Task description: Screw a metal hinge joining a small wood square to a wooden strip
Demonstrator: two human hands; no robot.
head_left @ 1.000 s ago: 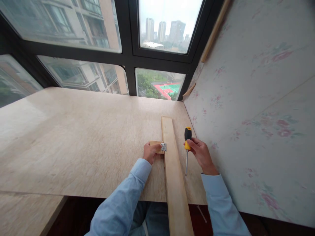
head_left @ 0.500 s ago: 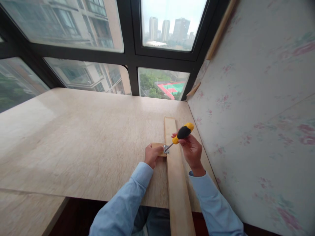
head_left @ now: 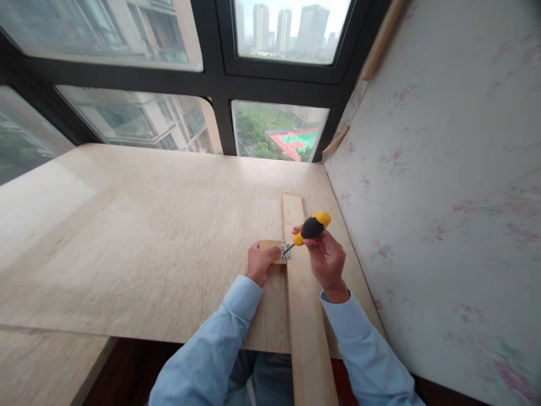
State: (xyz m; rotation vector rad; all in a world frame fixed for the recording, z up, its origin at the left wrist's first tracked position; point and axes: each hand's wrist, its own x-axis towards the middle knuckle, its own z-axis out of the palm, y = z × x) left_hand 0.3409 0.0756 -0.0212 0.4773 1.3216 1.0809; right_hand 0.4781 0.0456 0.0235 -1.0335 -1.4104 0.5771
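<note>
My right hand [head_left: 327,259] is closed around the lower end of a yellow and black screwdriver [head_left: 313,226], which leans with its handle up and to the right. The shaft's tip meets a small metal hinge [head_left: 286,251], where a screw head is too small to make out. That hinge spans a short wooden block [head_left: 270,245] and a long wooden board [head_left: 306,316]. My left hand [head_left: 261,264] grips the short block, its thumb close to the hinge's left edge. The block butts against the board's left side.
The board lies on a beige stone-patterned sill [head_left: 169,242] and juts past its front edge toward me. A flowered papered wall [head_left: 435,197] runs close along the right. Dark-framed windows [head_left: 220,84] close off the far side.
My view has tilted and shifted slightly. The screwdriver's handle has turned a little in my right hand, its tip still at the hinge. My left hand keeps its hold on the block.
</note>
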